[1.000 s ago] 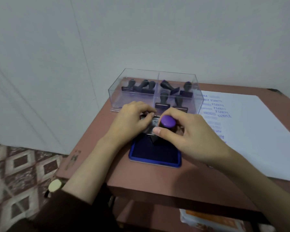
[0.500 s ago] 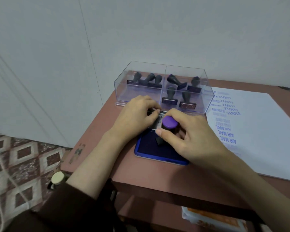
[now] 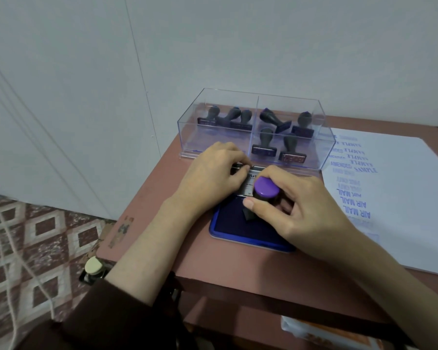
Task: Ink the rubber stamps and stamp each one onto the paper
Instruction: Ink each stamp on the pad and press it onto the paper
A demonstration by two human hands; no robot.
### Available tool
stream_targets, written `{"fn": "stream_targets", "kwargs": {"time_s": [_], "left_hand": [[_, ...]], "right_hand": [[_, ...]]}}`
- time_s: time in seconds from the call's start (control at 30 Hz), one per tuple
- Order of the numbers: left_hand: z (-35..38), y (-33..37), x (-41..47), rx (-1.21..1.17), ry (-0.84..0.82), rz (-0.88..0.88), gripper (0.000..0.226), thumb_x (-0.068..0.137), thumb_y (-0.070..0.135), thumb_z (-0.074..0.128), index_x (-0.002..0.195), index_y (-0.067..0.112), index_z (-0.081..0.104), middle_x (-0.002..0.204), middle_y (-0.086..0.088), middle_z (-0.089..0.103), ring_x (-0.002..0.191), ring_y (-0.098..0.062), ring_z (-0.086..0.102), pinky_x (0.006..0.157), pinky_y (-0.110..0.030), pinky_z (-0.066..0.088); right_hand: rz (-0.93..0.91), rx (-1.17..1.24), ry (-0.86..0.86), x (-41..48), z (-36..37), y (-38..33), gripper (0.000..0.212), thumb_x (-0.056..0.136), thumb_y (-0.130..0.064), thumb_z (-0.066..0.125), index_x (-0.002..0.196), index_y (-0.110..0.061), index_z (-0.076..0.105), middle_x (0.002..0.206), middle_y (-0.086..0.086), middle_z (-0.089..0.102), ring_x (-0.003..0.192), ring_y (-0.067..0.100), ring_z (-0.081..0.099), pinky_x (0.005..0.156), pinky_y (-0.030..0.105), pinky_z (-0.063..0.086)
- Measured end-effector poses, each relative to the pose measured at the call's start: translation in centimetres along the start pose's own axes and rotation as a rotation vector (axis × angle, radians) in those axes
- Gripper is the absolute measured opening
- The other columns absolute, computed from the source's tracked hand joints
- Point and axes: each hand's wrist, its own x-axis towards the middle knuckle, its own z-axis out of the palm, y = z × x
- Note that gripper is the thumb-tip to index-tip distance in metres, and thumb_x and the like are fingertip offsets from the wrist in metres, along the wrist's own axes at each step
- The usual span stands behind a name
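A smooth, reddish-brown table (image 3: 177, 238) is carrying everything; a large white sheet of paper (image 3: 402, 198) is lying flat on its right side, showing blue prints along its left edge; a clear, hard-walled plastic box (image 3: 228, 99) is standing at the back, split into two compartments, with dark boxed stamps (image 3: 266, 142) sitting three on the left and four on the right. In front of it a rectangular blue-rimmed ink pad (image 3: 228, 221) is lying open. The left hand (image 3: 213, 173) is curling its fingers over the top edge of the labelled lid (image 3: 250, 183). The right hand (image 3: 306, 205) is gripping a stamp (image 3: 266, 189) with a round, glossy purple knob, its black base resting on the dark pad.
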Motion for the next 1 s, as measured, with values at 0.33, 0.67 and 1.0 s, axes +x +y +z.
{"fn": "stream_targets", "kwargs": {"time_s": [0.33,0.67,1.0], "left_hand": [[0.1,0.0,-0.1,0.002,0.005,-0.003,0.017,0.087,0.02,0.058,0.096,0.014,0.072,0.094,-0.001,0.064,0.09,-0.02,0.053,0.079,-0.032,0.041],[0.0,0.0,-0.2,-0.007,0.002,-0.008,0.016,0.087,0.02,0.059,0.096,0.014,0.071,0.096,-0.002,0.064,0.091,-0.02,0.053,0.079,-0.031,0.041],[0.1,-0.1,-0.2,0.006,-0.021,-0.024,0.018,0.085,0.022,0.058,0.094,0.015,0.071,0.093,-0.002,0.065,0.09,-0.02,0.054,0.078,-0.029,0.039]], "right_hand": [[-0.006,-0.004,0.006,-0.1,0.1,0.2,0.019,0.078,-0.029,0.063,0.07,-0.026,0.047,0.059,-0.017,0.049,0.048,0.007,0.039,0.049,0.012,0.03],[-0.013,0.005,0.017,-0.2,0.1,0.4,0.016,0.079,-0.027,0.064,0.073,-0.024,0.05,0.061,-0.013,0.049,0.05,0.009,0.04,0.049,0.012,0.03],[0.136,0.097,0.093,-0.1,-0.1,1.0,0.018,0.076,-0.037,0.061,0.071,-0.024,0.05,0.057,-0.004,0.05,0.052,0.015,0.044,0.055,0.027,0.038]]}}
